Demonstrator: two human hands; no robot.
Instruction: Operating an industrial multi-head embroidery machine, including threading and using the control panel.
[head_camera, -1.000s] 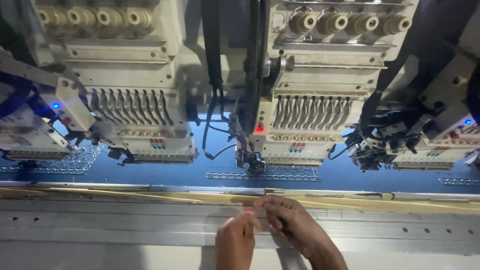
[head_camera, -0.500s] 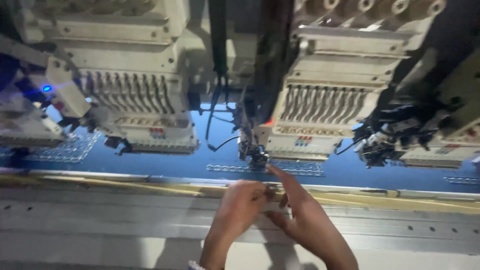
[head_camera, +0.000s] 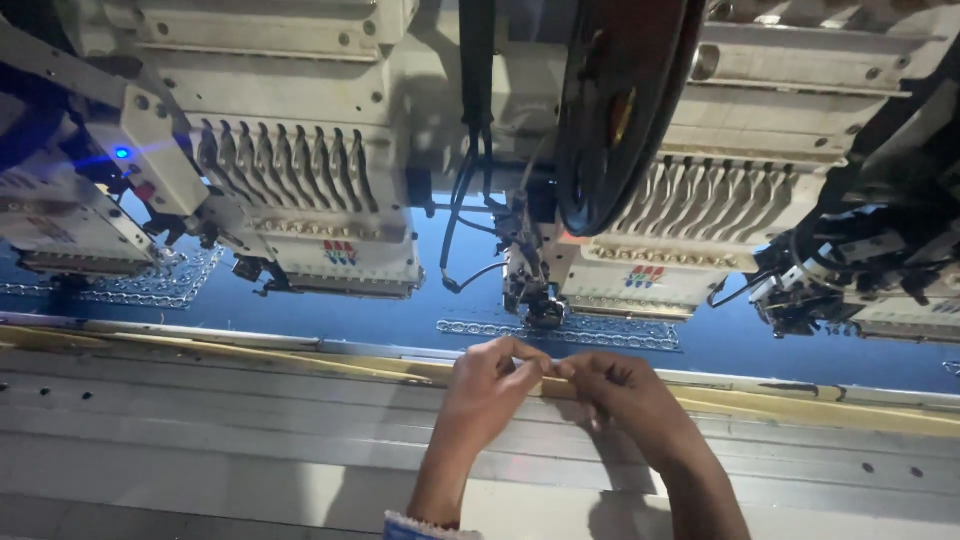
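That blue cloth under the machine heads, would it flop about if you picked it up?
Probably floppy once freed: the blue cloth looks thin. Here it lies flat and smooth, likely held taut by the frame edge. The stitched chain pattern may stiffen it slightly there.

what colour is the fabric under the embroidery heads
Dark blue fabric, with pale chain-like stitching; the head view shows it.
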